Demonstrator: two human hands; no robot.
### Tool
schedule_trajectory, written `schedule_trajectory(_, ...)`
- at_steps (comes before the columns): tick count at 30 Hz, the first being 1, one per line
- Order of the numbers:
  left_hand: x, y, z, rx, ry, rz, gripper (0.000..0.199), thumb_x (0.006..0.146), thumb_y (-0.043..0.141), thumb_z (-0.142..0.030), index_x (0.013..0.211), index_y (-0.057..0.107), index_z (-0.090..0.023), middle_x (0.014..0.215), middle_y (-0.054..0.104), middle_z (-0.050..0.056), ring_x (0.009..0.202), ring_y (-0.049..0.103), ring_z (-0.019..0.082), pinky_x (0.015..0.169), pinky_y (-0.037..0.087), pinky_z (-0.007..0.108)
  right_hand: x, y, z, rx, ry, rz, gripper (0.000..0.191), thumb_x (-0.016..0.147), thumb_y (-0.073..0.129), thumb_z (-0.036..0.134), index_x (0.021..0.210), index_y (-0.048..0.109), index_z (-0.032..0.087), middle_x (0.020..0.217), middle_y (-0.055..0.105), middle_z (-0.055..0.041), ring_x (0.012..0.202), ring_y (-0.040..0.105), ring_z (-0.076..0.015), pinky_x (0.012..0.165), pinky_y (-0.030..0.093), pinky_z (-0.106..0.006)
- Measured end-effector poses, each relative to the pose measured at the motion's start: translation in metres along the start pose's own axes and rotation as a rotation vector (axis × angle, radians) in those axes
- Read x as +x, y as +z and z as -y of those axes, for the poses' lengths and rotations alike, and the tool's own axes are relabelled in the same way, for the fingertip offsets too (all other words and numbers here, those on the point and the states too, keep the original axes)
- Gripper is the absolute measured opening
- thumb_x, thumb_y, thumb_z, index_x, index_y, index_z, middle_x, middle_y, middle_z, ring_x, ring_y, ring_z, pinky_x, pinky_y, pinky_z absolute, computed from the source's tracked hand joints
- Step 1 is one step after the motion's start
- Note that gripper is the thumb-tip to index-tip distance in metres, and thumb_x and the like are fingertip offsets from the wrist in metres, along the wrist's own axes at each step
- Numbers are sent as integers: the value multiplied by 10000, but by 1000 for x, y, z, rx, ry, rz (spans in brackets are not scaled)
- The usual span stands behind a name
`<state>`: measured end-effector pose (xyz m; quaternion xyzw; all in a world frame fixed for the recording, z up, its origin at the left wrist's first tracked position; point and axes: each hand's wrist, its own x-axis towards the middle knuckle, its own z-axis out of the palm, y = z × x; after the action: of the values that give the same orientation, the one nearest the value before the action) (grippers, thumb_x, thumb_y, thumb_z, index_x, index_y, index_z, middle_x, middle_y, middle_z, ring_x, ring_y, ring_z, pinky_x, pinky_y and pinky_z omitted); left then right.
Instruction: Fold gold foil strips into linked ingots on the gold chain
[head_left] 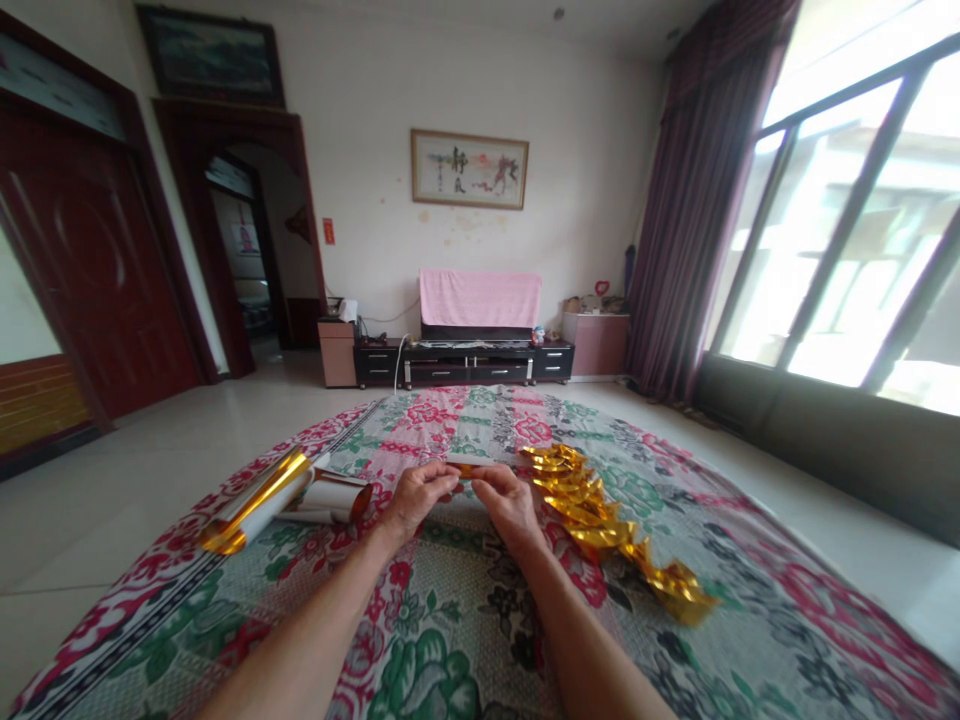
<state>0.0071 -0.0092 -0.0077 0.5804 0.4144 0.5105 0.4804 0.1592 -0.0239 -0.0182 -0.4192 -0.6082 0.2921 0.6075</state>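
Observation:
Both my hands meet over the middle of a flower-patterned cloth. My left hand [421, 497] pinches the left end of a small piece of gold foil paper [466, 470], white on one face. At its right end, my right hand [507, 500] pinches the same piece between thumb and fingers. Part of the paper is hidden behind the fingers. To the right lies a row of several folded gold foil ingots [592, 510], running toward me. Left of my hands are curled sheets of gold foil paper [259, 503] with white backs.
The patterned cloth [427, 670] covers a broad rounded surface. Beyond it stands a low black cabinet [469, 372], with a pink towel [480, 298] draped above. A purple curtain [682, 200] and windows are on the right; a dark red door [97, 250] is on the left.

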Motion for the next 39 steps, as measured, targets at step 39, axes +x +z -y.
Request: schedule_trajectory(39, 10, 14, 18, -77, 120, -154, 247, 599, 609, -194, 780, 441, -199, 638, 600, -45, 543, 558, 104, 511, 393, 191, 1, 5, -9, 227, 111, -82, 201, 626, 610, 320, 758, 573, 173, 625, 576, 20, 519, 487, -94, 517, 413, -216)
